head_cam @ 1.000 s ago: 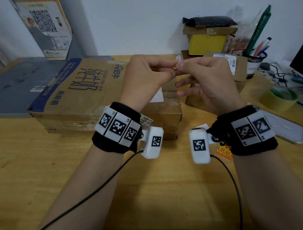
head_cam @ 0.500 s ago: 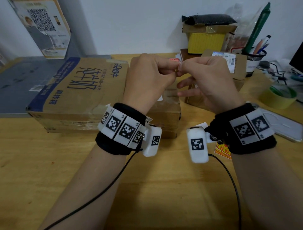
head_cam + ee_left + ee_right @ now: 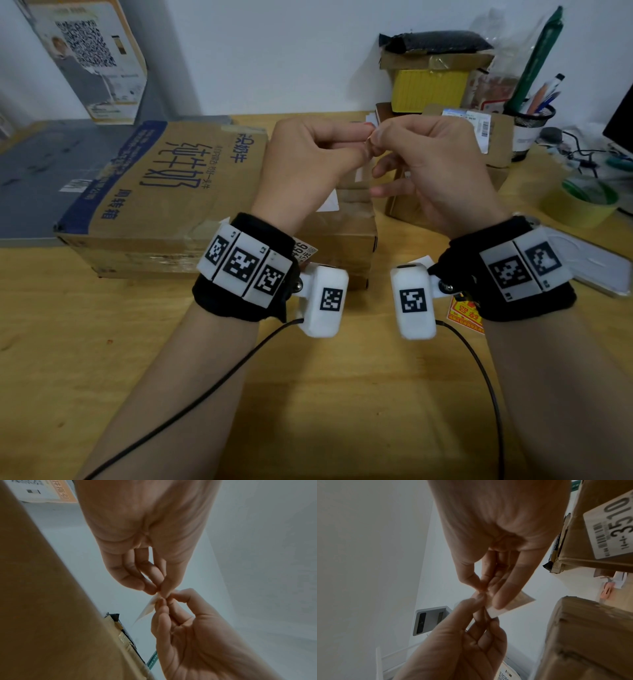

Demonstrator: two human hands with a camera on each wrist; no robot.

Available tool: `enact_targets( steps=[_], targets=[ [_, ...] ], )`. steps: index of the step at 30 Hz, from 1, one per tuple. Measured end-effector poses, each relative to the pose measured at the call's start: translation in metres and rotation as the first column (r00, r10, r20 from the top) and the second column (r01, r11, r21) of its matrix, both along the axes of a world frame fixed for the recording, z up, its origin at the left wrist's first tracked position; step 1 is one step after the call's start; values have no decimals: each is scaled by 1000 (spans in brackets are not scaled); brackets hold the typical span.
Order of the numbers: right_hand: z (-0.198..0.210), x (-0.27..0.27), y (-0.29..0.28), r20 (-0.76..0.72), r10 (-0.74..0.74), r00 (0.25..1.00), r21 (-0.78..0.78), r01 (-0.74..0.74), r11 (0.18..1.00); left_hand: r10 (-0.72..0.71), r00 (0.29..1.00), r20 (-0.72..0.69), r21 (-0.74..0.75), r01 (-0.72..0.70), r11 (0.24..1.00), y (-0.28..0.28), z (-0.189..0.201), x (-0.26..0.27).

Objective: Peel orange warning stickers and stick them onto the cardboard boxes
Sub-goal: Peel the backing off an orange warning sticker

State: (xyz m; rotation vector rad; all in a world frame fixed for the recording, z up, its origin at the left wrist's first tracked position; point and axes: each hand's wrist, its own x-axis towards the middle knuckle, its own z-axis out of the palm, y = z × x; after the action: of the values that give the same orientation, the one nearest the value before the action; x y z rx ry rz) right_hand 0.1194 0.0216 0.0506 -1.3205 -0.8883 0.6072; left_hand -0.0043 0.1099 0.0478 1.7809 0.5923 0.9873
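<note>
Both hands are raised together over a small cardboard box (image 3: 342,236). My left hand (image 3: 359,145) and right hand (image 3: 380,140) pinch one small sticker (image 3: 369,146) from opposite sides; in the head view it is almost hidden by the fingertips. In the left wrist view the sticker (image 3: 147,609) shows edge-on as a pale strip below the left hand (image 3: 160,593). In the right wrist view the sticker (image 3: 518,601) shows its pale back under the right hand (image 3: 483,590). A large printed box (image 3: 164,192) lies to the left. A labelled box (image 3: 496,137) sits behind the right hand.
Another orange sticker (image 3: 462,313) lies on the wooden table (image 3: 308,394) under the right wrist. A tape roll (image 3: 582,205), a pen cup (image 3: 529,126) and a yellow box (image 3: 430,89) stand at the right and back. A white sheet (image 3: 596,270) lies at far right.
Both hands stay joined above the small box. The fingertips have shifted slightly on the sticker between them, and the hands have drifted a little.
</note>
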Motion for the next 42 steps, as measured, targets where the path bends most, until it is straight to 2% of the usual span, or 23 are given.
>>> enact_targets(
  steps=[9, 12, 18, 24, 32, 36, 42],
  targets=[
    [-1, 3, -1, 100, 37, 994, 59, -43, 997, -88, 995, 46, -206, 96, 974, 2, 1, -2],
    [-1, 3, -1, 140, 29, 990, 62, -38, 997, -82, 996, 36, -248, 89, 965, 2, 2, -1],
    [-1, 3, -2, 210, 44, 977, 61, -58, 996, -48, 998, 39, -232, 56, 971, 1, 2, -2],
    [1, 1, -3, 213, 49, 976, 43, -60, 997, -22, 1000, 20, -228, 26, 973, 0, 3, 0],
    [0, 1, -1, 134, -23, 991, 1, 23, 1000, 85, 996, -26, -252, -88, 964, 7, 3, -2],
    [1, -1, -2, 38, -32, 999, 5, 32, 999, 119, 993, -12, -291, -118, 949, 10, 4, -5],
    [4, 2, -2, -174, -82, 981, 147, 108, 983, 150, 988, 20, -371, -132, 919, 14, 5, -8]
  ],
)
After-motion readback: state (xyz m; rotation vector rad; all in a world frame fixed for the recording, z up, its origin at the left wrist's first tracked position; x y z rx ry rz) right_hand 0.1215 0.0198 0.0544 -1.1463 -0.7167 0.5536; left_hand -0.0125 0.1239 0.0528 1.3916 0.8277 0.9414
